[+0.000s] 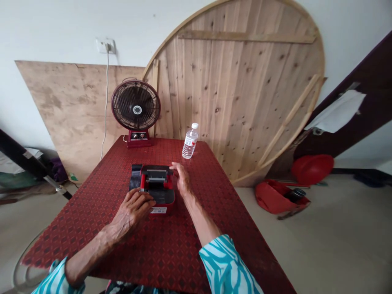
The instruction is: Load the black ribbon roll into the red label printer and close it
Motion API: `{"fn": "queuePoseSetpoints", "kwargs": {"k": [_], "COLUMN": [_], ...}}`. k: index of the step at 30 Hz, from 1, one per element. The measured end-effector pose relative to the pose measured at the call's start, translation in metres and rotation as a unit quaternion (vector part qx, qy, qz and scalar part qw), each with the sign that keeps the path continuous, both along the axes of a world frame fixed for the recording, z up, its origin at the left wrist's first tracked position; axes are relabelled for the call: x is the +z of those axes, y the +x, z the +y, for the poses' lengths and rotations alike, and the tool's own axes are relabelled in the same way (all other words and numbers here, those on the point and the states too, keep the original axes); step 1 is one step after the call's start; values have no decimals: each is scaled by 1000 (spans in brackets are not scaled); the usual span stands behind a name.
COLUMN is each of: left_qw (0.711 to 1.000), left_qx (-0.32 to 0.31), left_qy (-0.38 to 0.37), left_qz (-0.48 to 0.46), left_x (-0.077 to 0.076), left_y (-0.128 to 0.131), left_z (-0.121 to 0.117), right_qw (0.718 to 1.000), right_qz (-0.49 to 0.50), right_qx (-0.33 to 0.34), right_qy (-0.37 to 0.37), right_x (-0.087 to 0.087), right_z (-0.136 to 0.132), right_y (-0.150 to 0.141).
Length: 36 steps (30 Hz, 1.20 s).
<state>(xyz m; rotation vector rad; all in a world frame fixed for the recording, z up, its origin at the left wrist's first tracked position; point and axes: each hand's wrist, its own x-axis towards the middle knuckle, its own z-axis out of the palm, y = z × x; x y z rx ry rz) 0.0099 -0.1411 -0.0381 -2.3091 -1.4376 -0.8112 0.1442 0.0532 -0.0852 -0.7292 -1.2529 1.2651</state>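
A small red and black machine (164, 197) with a metal roller across its middle sits on the patterned red table (128, 253). I cannot tell its exact kind. A dark, shiny strip (135, 179) sticks out along its left side. My left hand (134, 208) is closed over the front left corner, its bent fingers on the machine's edge and its thumb hidden. At the right side, my right hand (183, 179) grips near the far corner, fingertips against the casing. A white label with print shows on the machine's front face.
Behind the machine stand a clear water bottle (190, 141) with a white cap and a dark red fan (136, 108). A large round wooden board (232, 94) leans on the wall. Right of the table, a red bag (271, 198) lies on the floor near a red stool (312, 168).
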Motion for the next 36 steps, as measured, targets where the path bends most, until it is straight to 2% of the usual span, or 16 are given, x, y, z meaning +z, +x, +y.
{"fn": "queuePoseSetpoints", "kwargs": {"k": [3, 7, 10, 12, 15, 17, 21, 24, 30, 34, 36], "left_qw": [1000, 999, 985, 944, 832, 775, 723, 711, 716, 724, 710], "left_qx": [5, -11, -4, 52, 125, 125, 91, 79, 68, 44, 9], "left_qy": [0, -6, -56, -108, -170, -214, -288, -296, -287, -276, -275], "left_qz": [-9, -44, -160, -306, -513, -581, -622, -633, -632, -631, -649], "left_x": [-2, -4, -2, 0, -2, -7, -15, -17, -12, -17, -23], "left_y": [2, 1, -11, -23, -39, -43, -40, -37, -35, -31, -30], "left_z": [0, -1, 4, 15, 38, 50, 58, 56, 57, 52, 48], "right_qw": [1000, 997, 993, 993, 994, 994, 994, 993, 993, 997, 997], "right_qz": [-31, 14, 28, 25, 23, 22, 10, 10, 19, -2, -13], "right_qx": [6, 26, 45, 46, 44, 45, 49, 51, 67, 45, 35], "right_qy": [-1, -68, -103, -103, -99, -99, -100, -102, -91, -68, -62], "right_x": [-2, -5, -4, -5, -7, -8, -9, -9, -9, -23, -33], "right_z": [-23, -43, -44, -43, -40, -39, -40, -42, -45, -44, -42], "right_y": [12, 16, 14, 13, 13, 14, 15, 15, 15, 14, 13]}}
